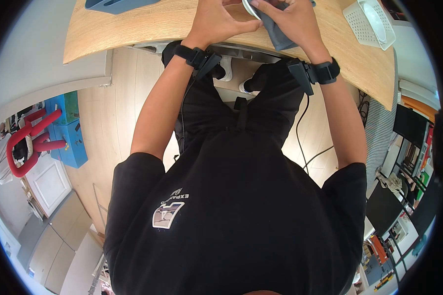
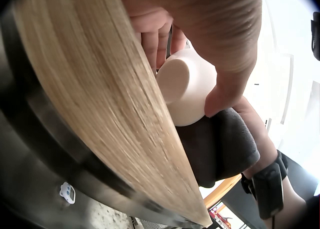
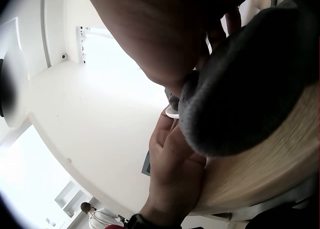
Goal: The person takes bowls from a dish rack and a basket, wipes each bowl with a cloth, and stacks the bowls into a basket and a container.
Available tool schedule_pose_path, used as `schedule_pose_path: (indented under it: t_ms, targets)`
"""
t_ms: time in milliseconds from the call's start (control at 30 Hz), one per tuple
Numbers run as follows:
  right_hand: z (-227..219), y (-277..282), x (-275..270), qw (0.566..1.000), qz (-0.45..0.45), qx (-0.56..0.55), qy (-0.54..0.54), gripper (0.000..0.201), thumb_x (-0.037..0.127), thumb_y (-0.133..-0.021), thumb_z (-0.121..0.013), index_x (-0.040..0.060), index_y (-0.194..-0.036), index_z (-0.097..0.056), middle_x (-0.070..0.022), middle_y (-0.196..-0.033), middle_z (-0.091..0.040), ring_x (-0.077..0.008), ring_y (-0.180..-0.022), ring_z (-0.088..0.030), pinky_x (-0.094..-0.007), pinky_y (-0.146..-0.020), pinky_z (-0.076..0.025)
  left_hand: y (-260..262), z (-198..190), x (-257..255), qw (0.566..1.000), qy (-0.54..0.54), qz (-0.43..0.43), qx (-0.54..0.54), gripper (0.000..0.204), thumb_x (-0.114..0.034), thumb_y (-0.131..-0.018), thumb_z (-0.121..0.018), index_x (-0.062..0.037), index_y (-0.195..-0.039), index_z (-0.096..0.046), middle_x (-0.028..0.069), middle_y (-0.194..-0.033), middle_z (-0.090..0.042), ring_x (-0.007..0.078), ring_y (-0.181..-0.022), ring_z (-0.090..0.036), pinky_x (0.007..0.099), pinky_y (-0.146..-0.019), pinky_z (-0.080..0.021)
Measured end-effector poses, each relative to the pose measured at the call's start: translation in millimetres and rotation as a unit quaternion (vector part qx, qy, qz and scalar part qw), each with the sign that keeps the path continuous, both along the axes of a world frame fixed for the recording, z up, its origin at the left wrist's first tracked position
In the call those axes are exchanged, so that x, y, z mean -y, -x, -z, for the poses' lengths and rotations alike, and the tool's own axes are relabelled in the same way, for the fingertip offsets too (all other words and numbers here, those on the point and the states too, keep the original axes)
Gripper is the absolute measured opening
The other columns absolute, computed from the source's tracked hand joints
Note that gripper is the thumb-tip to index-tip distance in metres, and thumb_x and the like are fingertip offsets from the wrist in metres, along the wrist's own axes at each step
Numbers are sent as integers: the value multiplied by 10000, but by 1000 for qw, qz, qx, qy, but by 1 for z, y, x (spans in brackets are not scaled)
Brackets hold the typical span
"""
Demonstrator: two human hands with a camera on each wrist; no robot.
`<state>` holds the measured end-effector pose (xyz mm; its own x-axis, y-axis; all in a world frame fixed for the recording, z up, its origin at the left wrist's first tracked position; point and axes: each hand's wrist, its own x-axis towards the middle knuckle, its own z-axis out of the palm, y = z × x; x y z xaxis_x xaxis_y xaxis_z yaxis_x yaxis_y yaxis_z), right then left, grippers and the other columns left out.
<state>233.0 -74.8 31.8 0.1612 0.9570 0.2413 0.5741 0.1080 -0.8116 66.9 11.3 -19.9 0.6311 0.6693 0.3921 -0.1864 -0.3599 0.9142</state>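
Observation:
A small white bowl (image 2: 187, 86) is held just above the wooden table (image 1: 147, 24) at its near edge. My left hand (image 1: 216, 22) grips the bowl, thumb (image 2: 225, 96) on its side and fingers curled behind it. A dark grey cloth (image 2: 220, 146) hangs against the bowl; my right hand (image 1: 290, 19) holds this cloth (image 1: 275, 29) and presses it on the bowl's rim (image 1: 249, 7). In the right wrist view the cloth (image 3: 250, 84) fills the right side, with the left hand (image 3: 172, 174) below it. The bowl's inside is hidden.
A white slotted rack (image 1: 371, 22) with a white dish sits at the table's right end. A blue-grey tray (image 1: 115, 5) lies at the far left of the table. Under the table edge are my legs and white shoes (image 1: 226, 69). Cables hang from both wrist cameras.

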Motion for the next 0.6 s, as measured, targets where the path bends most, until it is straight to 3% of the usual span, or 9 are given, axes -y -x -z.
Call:
schedule_pose_path:
  t_ms: [100, 167, 200, 300, 333, 400, 600]
  targets:
    - [3, -2, -2, 996, 32, 74, -26, 207, 130, -840, -757, -7, -995, -767, -181, -866, -747, -229, -684, -700, -325, -656, -534, 1, 3, 0, 1000, 14, -1, -2, 781, -78, -655, -901, -8, -1314, -487, 158, -1207, -650, 230, -1119, -664, 366, -977, -544]
    - [-1, -7, -1, 973, 25, 219, -60, 203, 127, -828, -761, -1, -985, -771, -174, -865, -748, -225, -711, -711, -322, -668, -535, 2, 1, 0, 1000, 5, 0, -2, 769, -76, -652, -901, -9, -1299, -490, 156, -1174, -658, 226, -1092, -672, 363, -973, -544]
    - [-2, -7, 1, 973, 27, 221, -62, 203, 127, -828, -761, -1, -985, -771, -174, -865, -748, -225, -711, -711, -322, -668, -535, 2, 0, 0, 1000, 3, 1, 0, 769, -76, -652, -901, -9, -1299, -490, 156, -1174, -658, 226, -1092, -672, 363, -973, -544]
    - [-5, -8, 4, 995, -15, 82, 51, 189, 110, -835, -753, -7, -983, -767, -163, -864, -751, -183, -734, -696, -302, -695, -535, 0, -4, 2, 1000, 12, -12, 5, 752, -72, -656, -895, -10, -1288, -492, 152, -1149, -665, 221, -1073, -675, 362, -967, -546]
    - [-4, -9, 4, 995, -12, 84, 52, 189, 110, -835, -753, -7, -983, -767, -163, -864, -751, -183, -734, -696, -302, -695, -535, 0, -4, 2, 1000, 10, -9, 2, 750, -73, -659, -893, -12, -1288, -490, 151, -1148, -666, 221, -1073, -673, 362, -966, -547]
    - [2, -10, 3, 998, -38, -39, 32, 200, 123, -865, -744, -26, -997, -758, -146, -833, -748, -146, -721, -672, -296, -682, -530, -1, -5, 1, 1000, 9, -5, -1, 747, -73, -662, -891, -13, -1288, -487, 151, -1147, -667, 220, -1074, -672, 363, -966, -547]
    - [-3, -7, 3, 999, 19, 23, 12, 234, 133, -886, -743, -48, -1034, -740, -135, -818, -746, -137, -703, -655, -295, -653, -520, -1, -6, 2, 1000, -6, -15, 7, 718, -43, -686, -885, -24, -1265, -461, 160, -1157, -662, 231, -1083, -679, 364, -960, -557]
